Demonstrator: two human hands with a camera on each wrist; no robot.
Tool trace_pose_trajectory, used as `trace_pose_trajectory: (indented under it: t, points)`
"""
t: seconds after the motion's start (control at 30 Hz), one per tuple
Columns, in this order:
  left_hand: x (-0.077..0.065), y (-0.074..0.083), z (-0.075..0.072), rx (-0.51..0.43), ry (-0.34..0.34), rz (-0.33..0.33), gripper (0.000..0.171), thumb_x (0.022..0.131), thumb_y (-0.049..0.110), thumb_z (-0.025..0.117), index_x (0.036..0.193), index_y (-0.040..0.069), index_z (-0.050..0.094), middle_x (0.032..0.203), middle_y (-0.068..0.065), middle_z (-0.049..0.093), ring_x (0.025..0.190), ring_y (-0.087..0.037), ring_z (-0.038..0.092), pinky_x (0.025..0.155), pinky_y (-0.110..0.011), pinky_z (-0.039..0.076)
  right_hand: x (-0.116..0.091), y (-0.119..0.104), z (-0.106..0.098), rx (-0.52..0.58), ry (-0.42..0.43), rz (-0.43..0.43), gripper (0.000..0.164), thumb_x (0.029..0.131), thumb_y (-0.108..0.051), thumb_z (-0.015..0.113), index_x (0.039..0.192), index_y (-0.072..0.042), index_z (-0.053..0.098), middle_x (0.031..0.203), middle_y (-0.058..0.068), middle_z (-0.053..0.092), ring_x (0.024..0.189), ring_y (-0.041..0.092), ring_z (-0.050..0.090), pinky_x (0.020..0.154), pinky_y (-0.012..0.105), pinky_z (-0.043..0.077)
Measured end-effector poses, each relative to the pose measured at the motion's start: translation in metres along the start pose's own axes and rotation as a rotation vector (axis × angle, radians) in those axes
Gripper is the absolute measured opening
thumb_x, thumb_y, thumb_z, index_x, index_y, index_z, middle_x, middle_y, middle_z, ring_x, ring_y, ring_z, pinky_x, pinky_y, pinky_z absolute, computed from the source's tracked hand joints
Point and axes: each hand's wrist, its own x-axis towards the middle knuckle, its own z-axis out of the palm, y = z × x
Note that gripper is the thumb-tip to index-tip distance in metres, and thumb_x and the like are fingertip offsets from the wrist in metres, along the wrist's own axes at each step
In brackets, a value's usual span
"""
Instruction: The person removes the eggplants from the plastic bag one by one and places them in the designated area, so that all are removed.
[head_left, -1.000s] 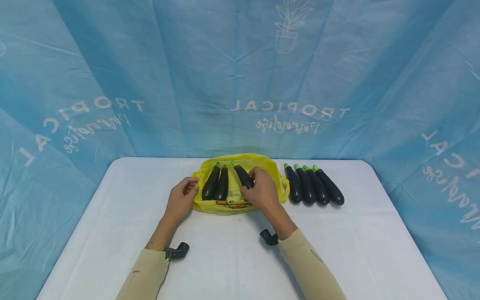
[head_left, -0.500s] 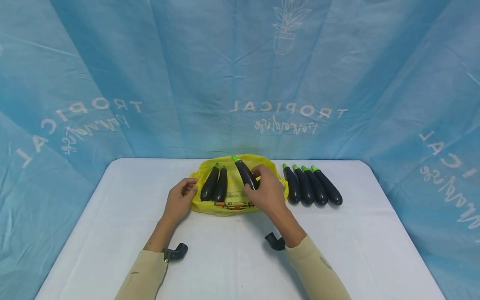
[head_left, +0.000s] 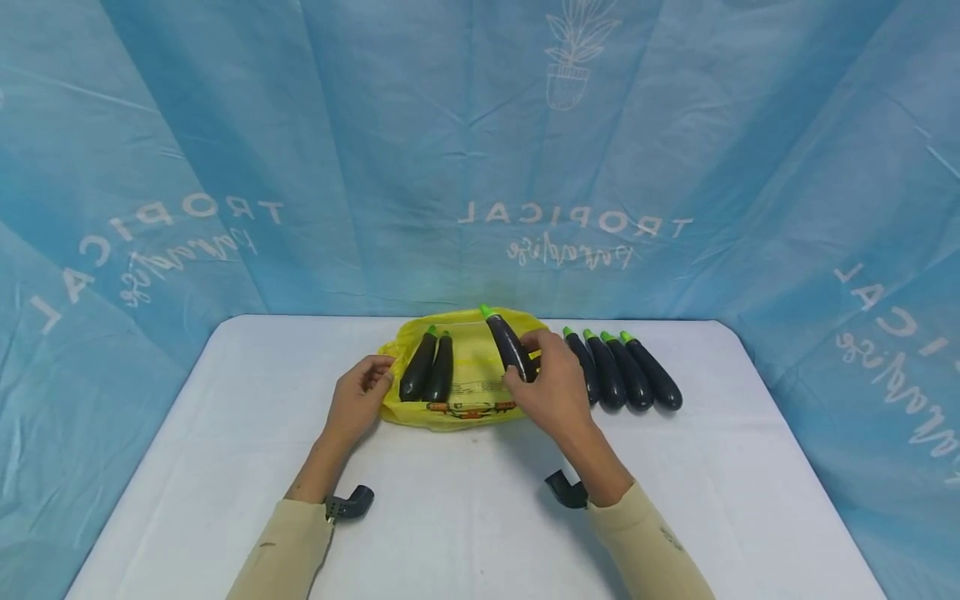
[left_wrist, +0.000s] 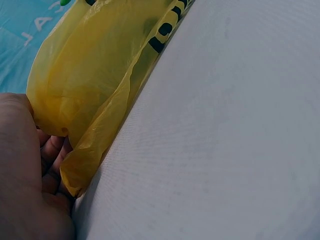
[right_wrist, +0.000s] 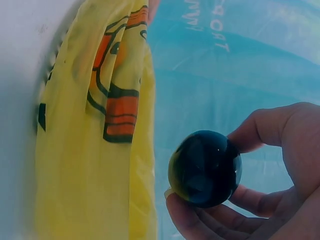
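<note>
A yellow plastic bag (head_left: 472,333) lies spread with its mouth wide at the back of the table. Two dark eggplants (head_left: 418,367) with green stems rest inside it on the left. My right hand (head_left: 553,387) holds a third eggplant (head_left: 508,343) by its thick end, over the bag's right part, stem pointing up and away. In the right wrist view, thumb and fingers curl round the eggplant's glossy round end (right_wrist: 205,169), beside the bag's printed side. At the bag's left edge my left hand (head_left: 360,398) pinches the plastic; in the left wrist view a bunched corner (left_wrist: 80,175) meets the fingers.
Right of the bag several more eggplants (head_left: 633,371) lie side by side, stems toward the back; my right hand partly overlaps the nearest. A white cloth covers the table (head_left: 450,517). Behind it hangs a blue printed curtain (head_left: 405,167).
My right hand has lifted the eggplant up from inside the bag and carried it to the right. My left hand stays at the bag's left edge; the other eggplants lie as before.
</note>
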Motion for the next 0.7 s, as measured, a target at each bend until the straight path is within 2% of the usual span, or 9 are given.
trace_pose_trajectory:
  t: [0.2, 0.7]
  points:
    - [0.000, -0.001, -0.001, -0.007, -0.003, -0.001, 0.022, 0.105, 0.011, 0.062, 0.126, 0.007, 0.069, 0.107, -0.008, 0.068, 0.094, -0.021, 0.059, 0.077, -0.016, 0.047, -0.004, 0.005, -0.007, 0.002, 0.009, 0.005, 0.040, 0.088, -0.018, 0.076, 0.125, -0.009, 0.065, 0.116, 0.008, 0.067, 0.100, 0.025, 0.066, 0.079, 0.041, 0.058]
    - [-0.001, 0.002, 0.000, 0.008, 0.000, -0.019, 0.023, 0.105, 0.012, 0.062, 0.127, 0.008, 0.069, 0.109, -0.008, 0.068, 0.096, -0.021, 0.058, 0.079, -0.017, 0.047, -0.011, 0.014, -0.019, 0.031, 0.022, -0.003, 0.041, 0.089, -0.019, 0.076, 0.127, -0.008, 0.063, 0.117, 0.008, 0.067, 0.097, 0.024, 0.070, 0.077, 0.041, 0.061]
